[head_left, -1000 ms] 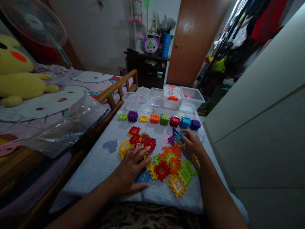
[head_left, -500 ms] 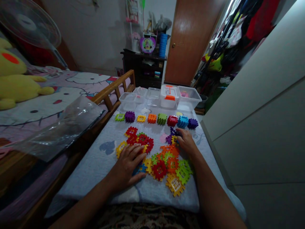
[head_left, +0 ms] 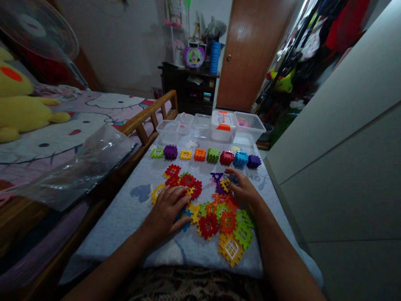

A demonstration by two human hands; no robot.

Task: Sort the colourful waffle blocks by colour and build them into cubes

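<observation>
My left hand [head_left: 169, 209] lies flat with its fingers spread over a pile of red interlocking tiles [head_left: 188, 181]. A yellow tile [head_left: 157, 193] and a blue tile [head_left: 187, 217] show on either side of it. My right hand [head_left: 244, 188] is open, thumb and fingers apart, beside a yellow tile [head_left: 224, 184] and a purple triangular piece [head_left: 216, 177]. What lies under its palm is hidden. Between my forearms spreads a mixed heap with a red tile [head_left: 208, 225], an orange tile [head_left: 227, 221], green tiles [head_left: 243, 236] and an amber window tile [head_left: 231, 248].
Behind the heap runs a row of tile stacks sorted by colour, among them a green stack [head_left: 213, 155] and a light blue stack [head_left: 240, 159]. Clear plastic boxes [head_left: 249, 129] stand at the far edge. A wooden bed rail [head_left: 147, 119] borders the left, a white cabinet [head_left: 338, 167] the right.
The purple triangular piece has shifted left, away from my right fingers, and the yellow tile near it moved slightly left. My right fingers have spread. My left hand is almost still.
</observation>
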